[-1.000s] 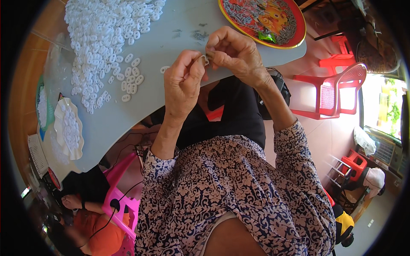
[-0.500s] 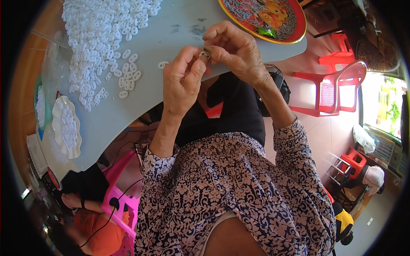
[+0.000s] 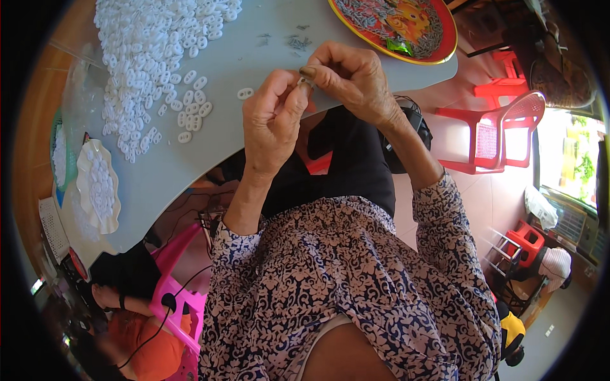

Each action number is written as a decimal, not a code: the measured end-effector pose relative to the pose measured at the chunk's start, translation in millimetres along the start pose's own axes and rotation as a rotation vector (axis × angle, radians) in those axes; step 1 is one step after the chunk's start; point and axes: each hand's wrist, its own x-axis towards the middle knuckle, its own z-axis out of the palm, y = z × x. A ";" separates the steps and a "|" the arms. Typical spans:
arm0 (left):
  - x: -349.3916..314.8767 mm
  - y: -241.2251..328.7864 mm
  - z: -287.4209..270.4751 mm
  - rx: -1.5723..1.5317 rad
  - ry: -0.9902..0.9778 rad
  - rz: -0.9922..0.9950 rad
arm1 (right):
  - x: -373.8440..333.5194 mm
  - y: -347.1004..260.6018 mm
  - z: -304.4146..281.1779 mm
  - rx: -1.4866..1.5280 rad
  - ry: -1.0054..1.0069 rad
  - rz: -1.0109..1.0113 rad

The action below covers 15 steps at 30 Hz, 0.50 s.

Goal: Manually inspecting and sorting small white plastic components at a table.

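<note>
- A small white part (image 3: 305,82) is pinched between thumb and forefinger of the left hand (image 3: 273,124), which is nearly closed; the part is held up over the grey table (image 3: 216,105).
- The right hand (image 3: 352,82) is curled, its thumb tip brought against the part; whether anything is gripped between its fingertips cannot be told.
- A loose two-holed piece (image 3: 245,94), also white, is seen on the table just beside the left hand.
- Grey slivers (image 3: 297,43) are scattered beyond the hands; more are contained in a red tray (image 3: 449,35).
- A heap of white pieces (image 3: 152,57) is spread at left, near a scalloped dish (image 3: 109,225).
</note>
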 end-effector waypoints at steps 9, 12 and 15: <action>2.8 4.8 3.9 0.078 0.066 -0.003 | 4.5 -4.5 -4.0 0.091 -0.013 0.150; -0.5 5.7 2.2 0.032 0.071 -0.022 | 3.1 -5.6 -5.8 0.235 -0.015 0.122; -0.7 3.5 2.1 -0.006 0.073 -0.005 | 0.3 -1.6 -6.7 0.166 -0.047 0.113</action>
